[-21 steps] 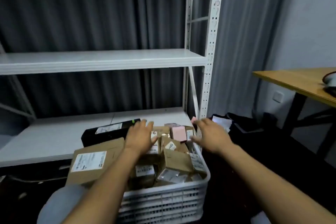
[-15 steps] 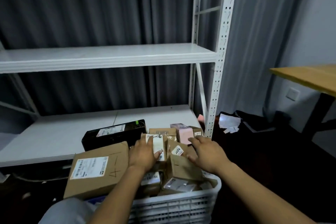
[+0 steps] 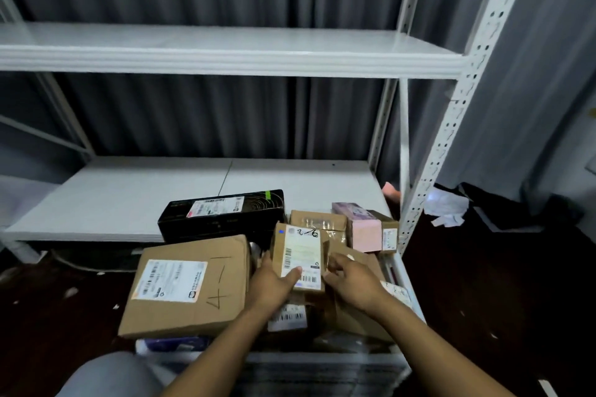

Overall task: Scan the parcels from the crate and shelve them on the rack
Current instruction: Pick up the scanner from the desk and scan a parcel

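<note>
Left hand (image 3: 272, 284) grips the small brown cardboard parcel with a white shipping label (image 3: 300, 256) from its left side, with the thumb lying across the lower barcode. The right hand (image 3: 351, 280) has its fingers curled at the parcel's right edge; I cannot tell whether they pinch it or only touch. The parcel stands just above the heap in the white plastic crate (image 3: 322, 359), between both hands.

The biggest risk is the large brown cardboard box marked "4-1" (image 3: 193, 284), left of the left hand. It lies tilted and seems to overhang the crate's left side, so a knock from the left forearm could slide it onto the floor. The long black box with a white label (image 3: 222, 216) lies beyond the left hand. Whether it rests on the heap or on the shelf edge is unclear, but a low forward lift could clip it. The pink carton (image 3: 361, 229), beyond the right hand, sits high on the pile and may topple if neighbours shift. A thumb left on the barcode would likely spoil the scan.

The white metal rack's upper shelf (image 3: 225, 55) has its front lip above the hands, so a steep lift could strike it. The lower shelf (image 3: 129, 200) shows open white board beyond and left of the black box. The perforated white upright (image 3: 451, 126) stands right of the right hand, near the crate's far corner, which leaves little room for a swing that way.
</note>
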Motion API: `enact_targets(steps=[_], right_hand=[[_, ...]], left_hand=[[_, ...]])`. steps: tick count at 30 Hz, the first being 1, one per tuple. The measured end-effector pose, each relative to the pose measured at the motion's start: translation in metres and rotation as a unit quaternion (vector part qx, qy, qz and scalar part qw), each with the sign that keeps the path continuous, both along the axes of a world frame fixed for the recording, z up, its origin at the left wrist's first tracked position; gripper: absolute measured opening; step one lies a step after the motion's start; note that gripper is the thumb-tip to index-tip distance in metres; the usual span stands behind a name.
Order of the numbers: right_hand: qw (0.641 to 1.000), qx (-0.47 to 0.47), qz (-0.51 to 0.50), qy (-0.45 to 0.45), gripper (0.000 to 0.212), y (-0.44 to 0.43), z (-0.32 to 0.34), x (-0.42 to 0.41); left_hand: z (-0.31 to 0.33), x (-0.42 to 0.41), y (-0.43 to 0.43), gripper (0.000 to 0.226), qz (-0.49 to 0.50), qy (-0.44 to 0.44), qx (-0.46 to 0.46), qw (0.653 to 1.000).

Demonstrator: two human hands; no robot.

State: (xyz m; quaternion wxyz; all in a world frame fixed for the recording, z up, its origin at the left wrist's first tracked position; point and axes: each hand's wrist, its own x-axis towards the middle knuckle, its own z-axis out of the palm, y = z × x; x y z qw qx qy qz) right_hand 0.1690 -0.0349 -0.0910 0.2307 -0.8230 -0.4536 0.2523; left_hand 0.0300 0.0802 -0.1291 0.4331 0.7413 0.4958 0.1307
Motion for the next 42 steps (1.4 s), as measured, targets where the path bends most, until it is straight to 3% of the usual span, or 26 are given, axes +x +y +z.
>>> enact_targets(steps=[5,8,13,18,23,26,28,31,36,42], right_hand=[[0.981,0.091,-0.054,0.164,0.045,0.010,-0.015,0.002],[0.944,0.162,-0.104,0.267,0.050,0.011,-0.016,0.002],[0.919,0.253,-0.142,0.268,0.049,0.005,0.017,0.008],[0.937,0.272,-0.171,0.135,0.037,-0.030,0.074,0.019],[0.949,0.215,-0.209,-0.099,0.046,-0.103,0.124,0.067],[0.927,0.166,-0.262,-0.209,0.050,-0.163,0.158,0.108],[0.904,0.130,-0.295,-0.282,0.053,-0.205,0.181,0.134],[0.861,0.062,-0.337,-0.375,0.052,-0.260,0.208,0.170],[0.806,0.000,-0.424,-0.413,0.046,-0.323,0.233,0.222],[0.760,-0.041,-0.520,-0.387,0.045,-0.362,0.236,0.296]], left_hand=[[-0.006,-0.004,0.000,0.092,0.002,-0.086,-0.034,0.996],[0.008,-0.004,-0.003,0.087,0.018,-0.144,-0.049,0.988],[0.045,0.011,-0.009,0.082,-0.003,-0.210,-0.026,0.977],[0.092,0.043,-0.036,0.070,-0.007,-0.279,-0.008,0.960],[0.140,0.102,-0.081,0.073,-0.060,-0.314,0.009,0.947],[0.164,0.143,-0.116,0.073,-0.092,-0.321,-0.011,0.943],[0.178,0.169,-0.142,0.086,-0.116,-0.319,-0.025,0.940],[0.198,0.205,-0.179,0.084,-0.159,-0.330,-0.043,0.929],[0.219,0.267,-0.221,0.094,-0.200,-0.330,-0.036,0.922],[0.231,0.346,-0.239,0.074,-0.226,-0.321,0.004,0.920]])
